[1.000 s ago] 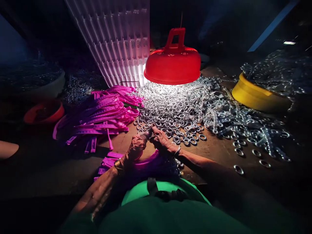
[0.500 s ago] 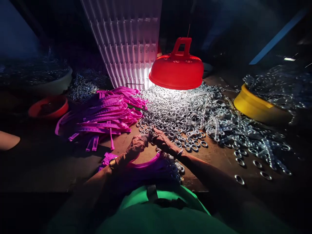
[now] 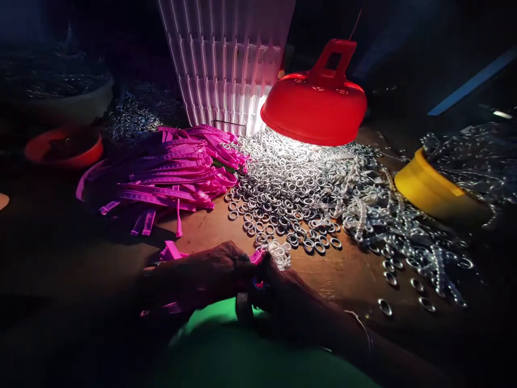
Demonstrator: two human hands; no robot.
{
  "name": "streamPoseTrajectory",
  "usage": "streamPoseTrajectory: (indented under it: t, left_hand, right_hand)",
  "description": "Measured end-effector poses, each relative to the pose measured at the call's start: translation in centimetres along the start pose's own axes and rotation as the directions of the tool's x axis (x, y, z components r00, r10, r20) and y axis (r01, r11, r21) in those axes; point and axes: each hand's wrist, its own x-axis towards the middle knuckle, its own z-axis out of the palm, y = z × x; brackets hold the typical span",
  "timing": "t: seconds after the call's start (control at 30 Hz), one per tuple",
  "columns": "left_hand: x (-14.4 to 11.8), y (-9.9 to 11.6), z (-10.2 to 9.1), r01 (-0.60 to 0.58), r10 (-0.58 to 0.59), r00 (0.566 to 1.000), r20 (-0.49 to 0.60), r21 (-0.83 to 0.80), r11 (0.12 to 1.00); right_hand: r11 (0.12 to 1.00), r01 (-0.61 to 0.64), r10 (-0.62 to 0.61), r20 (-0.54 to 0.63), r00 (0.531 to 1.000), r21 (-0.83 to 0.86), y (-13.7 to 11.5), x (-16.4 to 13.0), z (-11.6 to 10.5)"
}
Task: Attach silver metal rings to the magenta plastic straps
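Low in front of my body, in shadow, my left hand [image 3: 224,264] and my right hand [image 3: 280,283] meet with their fingers closed. Between them the end of a pink strap [image 3: 257,255] sticks up, pinched by both hands. Most of its length is hidden behind the dark hands and wrists. Just beyond my right fingers lies a small cluster of pale rings [image 3: 279,253]. Past the hands spreads a large pile of silver rings [image 3: 283,188]. Left of that pile is a heap of pink straps [image 3: 173,172] with small printed marks.
A red lamp [image 3: 315,108] hangs low over the rings, beside a white ribbed panel [image 3: 226,64]. A yellow tub [image 3: 432,188] with shiny strands stands right. At left are a red bowl [image 3: 64,148] and a large pale basin [image 3: 81,102]. Part of another person's arm [image 3: 3,201] shows at the left edge.
Both hands have drawn back from the edge of the ring pile towards my body, into shadow. A pink strap end now shows between them. The view has shifted, and the other person's arm has mostly left it.
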Motion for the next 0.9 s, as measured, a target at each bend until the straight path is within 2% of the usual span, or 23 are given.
streamPoseTrajectory:
  t: [0.1,0.17,0.23,0.37,0.53,0.63,0.73,0.8,0.9]
  left_hand:
    - [-0.2,-2.1,0.7,-0.049,0.049,0.999,0.009,-0.027,0.998]
    - [-0.3,-3.0,0.9,-0.028,0.028,0.999,0.017,-0.019,0.999]
    - [-0.3,-3.7,1.0,-0.004,0.004,1.000,0.015,-0.044,0.999]
    - [-0.6,-4.9,1.8,-0.008,0.006,1.000,-0.025,-0.051,0.999]
    - [-1.4,-5.8,3.6,-0.025,0.019,0.999,-0.033,-0.201,0.979]
    - [-1.8,-5.5,3.9,0.016,-0.023,0.999,-0.030,-0.209,0.978]
    - [-1.9,-4.7,3.4,0.063,-0.066,0.998,-0.013,-0.188,0.980]
    - [-1.6,-4.1,3.0,0.034,-0.037,0.999,-0.026,-0.126,0.991]
    - [-1.0,-3.8,2.5,-0.084,0.081,0.994,-0.072,-0.043,0.996]
  right_hand:
    - [0.991,0.134,-0.133,0.039,0.990,-0.008,0.9,-0.9,0.3]
    - [0.972,0.235,-0.235,0.052,0.971,0.002,1.5,-1.4,0.4]
    - [0.966,0.260,-0.259,0.073,0.963,0.000,1.9,-1.8,0.6]
    - [0.993,0.103,-0.097,0.092,0.991,-0.063,2.3,-2.7,1.7]
    - [1.000,-0.013,0.014,0.062,0.998,-0.027,2.8,-3.8,3.3]
    - [0.997,-0.018,0.016,0.027,1.000,0.072,2.8,-3.9,3.4]
    - [0.977,0.020,-0.019,-0.004,1.000,0.213,2.2,-3.1,2.6]
    - [0.957,0.014,-0.015,0.000,1.000,0.291,1.7,-2.4,2.0]
    - [0.922,-0.034,0.041,-0.008,0.999,0.386,1.0,-1.4,1.5]
